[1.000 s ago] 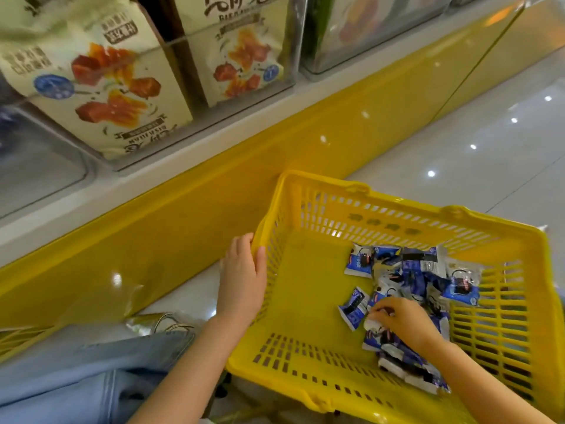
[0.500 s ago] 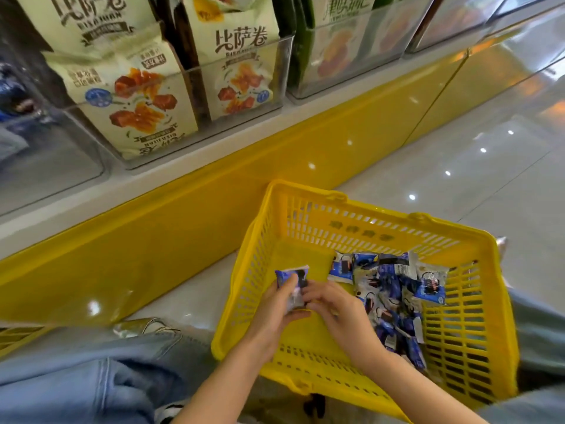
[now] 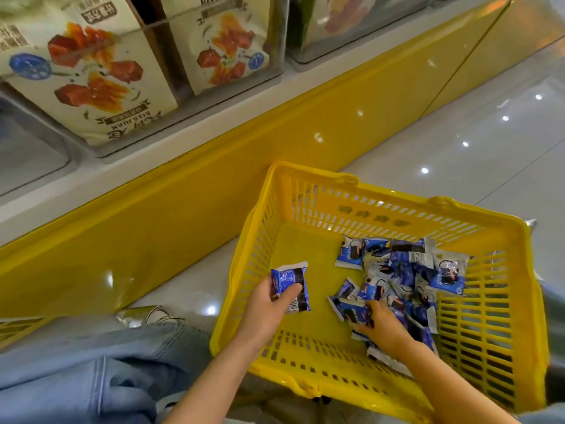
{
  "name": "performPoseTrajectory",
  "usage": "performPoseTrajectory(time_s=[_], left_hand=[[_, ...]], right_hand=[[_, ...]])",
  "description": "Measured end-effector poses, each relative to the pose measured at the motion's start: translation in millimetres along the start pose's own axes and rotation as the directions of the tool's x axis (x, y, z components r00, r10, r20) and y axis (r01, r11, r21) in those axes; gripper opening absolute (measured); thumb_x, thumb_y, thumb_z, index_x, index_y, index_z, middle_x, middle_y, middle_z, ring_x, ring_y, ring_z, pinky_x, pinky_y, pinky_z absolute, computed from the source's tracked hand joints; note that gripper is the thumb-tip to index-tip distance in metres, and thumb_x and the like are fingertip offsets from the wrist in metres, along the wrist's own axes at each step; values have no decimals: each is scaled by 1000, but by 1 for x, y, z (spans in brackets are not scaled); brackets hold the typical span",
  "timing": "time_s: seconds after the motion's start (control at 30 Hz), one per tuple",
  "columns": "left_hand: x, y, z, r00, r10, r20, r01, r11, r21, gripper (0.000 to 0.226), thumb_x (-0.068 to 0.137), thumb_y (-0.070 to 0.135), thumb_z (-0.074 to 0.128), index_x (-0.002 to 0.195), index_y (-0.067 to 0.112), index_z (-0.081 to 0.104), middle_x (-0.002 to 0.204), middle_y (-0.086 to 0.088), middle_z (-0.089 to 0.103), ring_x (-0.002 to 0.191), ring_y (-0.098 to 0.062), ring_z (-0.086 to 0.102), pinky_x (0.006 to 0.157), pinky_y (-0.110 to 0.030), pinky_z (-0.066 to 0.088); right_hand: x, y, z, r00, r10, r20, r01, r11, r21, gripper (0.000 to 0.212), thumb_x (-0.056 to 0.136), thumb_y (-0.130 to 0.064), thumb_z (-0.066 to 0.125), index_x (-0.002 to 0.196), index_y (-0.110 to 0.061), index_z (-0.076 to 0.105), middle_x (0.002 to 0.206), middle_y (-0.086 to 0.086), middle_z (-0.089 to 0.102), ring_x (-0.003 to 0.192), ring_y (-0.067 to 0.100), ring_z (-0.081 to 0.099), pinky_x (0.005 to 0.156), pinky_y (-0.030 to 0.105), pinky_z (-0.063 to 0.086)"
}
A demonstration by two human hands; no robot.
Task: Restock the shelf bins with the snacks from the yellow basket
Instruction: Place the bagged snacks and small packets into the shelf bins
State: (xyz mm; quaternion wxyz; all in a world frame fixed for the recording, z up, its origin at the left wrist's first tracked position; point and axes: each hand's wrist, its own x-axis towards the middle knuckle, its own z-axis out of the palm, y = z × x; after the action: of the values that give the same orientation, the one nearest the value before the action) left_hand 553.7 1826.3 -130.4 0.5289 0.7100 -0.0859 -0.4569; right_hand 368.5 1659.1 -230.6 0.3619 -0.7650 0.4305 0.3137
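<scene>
A yellow plastic basket [image 3: 305, 191] stands on the floor in front of me. Several small blue-and-white snack packets [image 3: 403, 270] lie heaped on its right side. My left hand [image 3: 269, 307] holds one blue snack packet [image 3: 290, 283] over the basket's left wall, thumb across its front. My right hand [image 3: 382, 325] is down in the pile, its fingers curled on another blue packet [image 3: 351, 312]. Clear shelf bins [image 3: 275, 41] with cream snack bags [image 3: 88, 75] line the shelf above.
The shelf has a white ledge [image 3: 189, 148] over a glossy yellow base panel [image 3: 171, 221]. A clear bin at far left [image 3: 27, 154] shows no bags. My knees in blue jeans [image 3: 91, 371] fill the lower left. Shiny grey floor [image 3: 489, 127] stretches to the right.
My left hand left the basket's rim and took a blue packet passed over from my right hand. My right hand went back into the pile and closed on another packet.
</scene>
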Motion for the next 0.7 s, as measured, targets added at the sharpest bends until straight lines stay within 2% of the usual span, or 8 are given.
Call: performPoseTrajectory(time_s=[0.1,0.2,0.3,0.37,0.43,0.5,0.57,0.7], left_hand=[[4,-5,-3,1000,-27,-1,27,999,33,14,88,23,60,97,33,57,98,14,67,83,9,63,65,-6,46],[8,-10,-3,998,-66,-9,66,997,27,14,91,22,57,98,34,55,100,13,65,85,8,63,65,-7,46],[11,-14,-2,993,-116,8,116,993,16,21,95,21,50,114,29,50,113,7,60,101,-2,58,74,-12,45],[12,-15,-1,989,-145,21,144,989,19,30,96,18,48,126,22,45,119,3,57,104,-7,57,78,-15,46],[11,-14,0,986,-164,28,163,986,23,32,96,16,47,127,19,42,117,2,56,96,-3,57,68,-10,49],[9,-12,-1,984,-177,26,176,984,23,30,96,15,47,125,18,41,107,5,56,87,2,54,57,-6,47],[6,-8,-5,977,-212,26,212,977,-16,29,97,15,46,125,16,41,106,3,58,88,-6,59,59,-13,52],[-4,4,-19,977,-208,38,211,967,-142,30,94,25,51,123,20,46,116,-6,62,101,-21,62,72,-32,57]], right_hand=[[7,-1,5,1000,7,-26,-10,995,-103,63,91,-40,56,139,-9,30,142,13,36,127,26,40,103,34,38],[12,-7,6,1000,14,-18,-14,1000,-25,56,91,-37,57,134,-7,37,134,12,48,116,26,51,93,34,44],[9,-23,-1,998,-19,-62,31,982,188,28,90,-34,58,104,-12,48,104,12,60,81,17,55,69,26,42],[5,-39,-10,995,-37,-97,68,938,339,29,89,-35,60,83,-15,40,76,7,48,61,14,40,57,25,33],[-3,-59,-20,992,-75,-106,117,868,483,30,89,-37,59,87,-13,43,73,4,43,60,14,38,56,25,34],[-13,-79,-29,984,-138,-111,177,779,601,29,91,-36,56,106,-13,46,79,-6,48,65,7,45,63,23,41],[-26,-99,-37,973,-183,-138,229,732,642,28,93,-36,51,113,-20,41,83,-17,45,70,-2,46,66,16,41],[-60,-136,-51,935,-305,-181,349,701,622,7,97,-33,44,94,-39,42,87,-25,47,71,-11,53,58,7,45]])
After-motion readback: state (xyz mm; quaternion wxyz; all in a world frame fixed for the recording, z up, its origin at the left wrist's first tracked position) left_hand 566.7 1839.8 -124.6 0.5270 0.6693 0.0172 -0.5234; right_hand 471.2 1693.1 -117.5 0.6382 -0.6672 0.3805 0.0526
